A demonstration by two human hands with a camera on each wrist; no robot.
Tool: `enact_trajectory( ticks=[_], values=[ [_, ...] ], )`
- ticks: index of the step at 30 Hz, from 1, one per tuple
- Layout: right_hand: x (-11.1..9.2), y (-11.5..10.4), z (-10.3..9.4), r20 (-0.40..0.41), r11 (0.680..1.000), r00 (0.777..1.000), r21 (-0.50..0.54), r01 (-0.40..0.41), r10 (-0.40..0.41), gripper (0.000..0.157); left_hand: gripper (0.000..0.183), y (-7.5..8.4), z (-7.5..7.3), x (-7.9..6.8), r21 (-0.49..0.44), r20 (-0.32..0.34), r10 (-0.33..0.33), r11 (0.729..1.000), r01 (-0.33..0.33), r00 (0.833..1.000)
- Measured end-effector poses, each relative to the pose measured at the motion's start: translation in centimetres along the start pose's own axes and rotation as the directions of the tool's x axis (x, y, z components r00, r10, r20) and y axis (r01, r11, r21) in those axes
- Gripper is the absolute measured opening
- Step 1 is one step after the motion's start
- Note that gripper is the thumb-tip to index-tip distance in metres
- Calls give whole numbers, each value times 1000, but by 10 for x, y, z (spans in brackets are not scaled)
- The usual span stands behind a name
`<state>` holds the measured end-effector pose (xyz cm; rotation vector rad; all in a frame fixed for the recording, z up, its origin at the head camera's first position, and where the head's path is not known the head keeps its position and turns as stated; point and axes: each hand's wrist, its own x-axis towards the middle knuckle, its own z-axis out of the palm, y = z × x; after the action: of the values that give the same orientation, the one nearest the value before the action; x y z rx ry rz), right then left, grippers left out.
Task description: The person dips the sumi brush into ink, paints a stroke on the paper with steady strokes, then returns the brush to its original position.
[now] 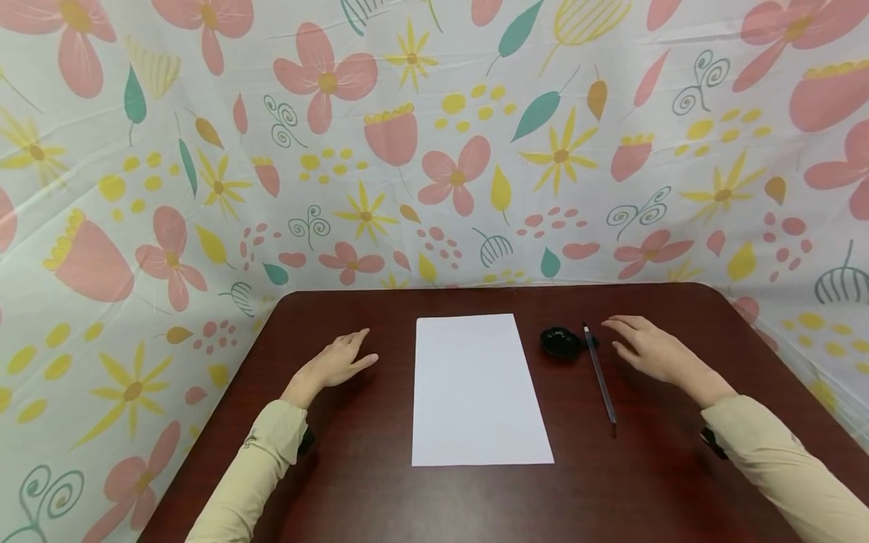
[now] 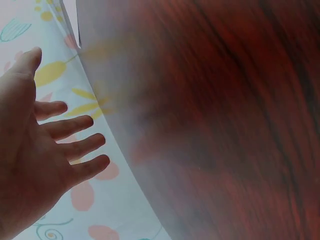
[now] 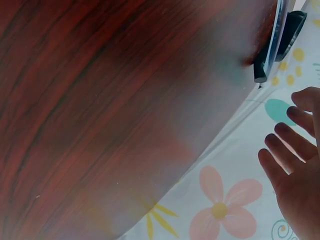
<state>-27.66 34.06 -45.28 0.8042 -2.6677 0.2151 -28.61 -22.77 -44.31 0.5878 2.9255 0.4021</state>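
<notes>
My left hand (image 1: 334,362): fingers loosely spread, nothing in it, at the left side of the counter (image 1: 475,501). Right of it, white paper (image 1: 478,392), lying flat: should be light, floppy, easy to crease; best taken by an edge. Then a glossy black object (image 1: 560,342): probably stiff, slick; I'd grab the round body. Dark pen (image 1: 600,377) lies across its narrow end: likely light, rigid, may roll; pinch mid-shaft. Right hand (image 1: 646,348) near pen: fingers apart, holding nothing.
</notes>
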Motion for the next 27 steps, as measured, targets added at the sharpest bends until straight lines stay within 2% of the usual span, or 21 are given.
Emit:
enact_trajectory(
  ticks=[4,7,13,27],
  values=[
    [0,-1,1,-40,998,997,-3,66,-66,41,71,5,2,0,13,27,2,1000,-2,1000],
    [1,-3,2,-51,996,995,0,86,-86,38,72,9,4,1,6,47,1,1000,-1,999],
    [1,-8,3,-27,994,994,-14,108,-108,31,71,19,8,2,-10,107,11,1000,-10,994],
    [-1,-21,7,-14,979,981,-57,194,-195,30,73,45,17,6,12,195,52,998,-55,979]
  ],
)
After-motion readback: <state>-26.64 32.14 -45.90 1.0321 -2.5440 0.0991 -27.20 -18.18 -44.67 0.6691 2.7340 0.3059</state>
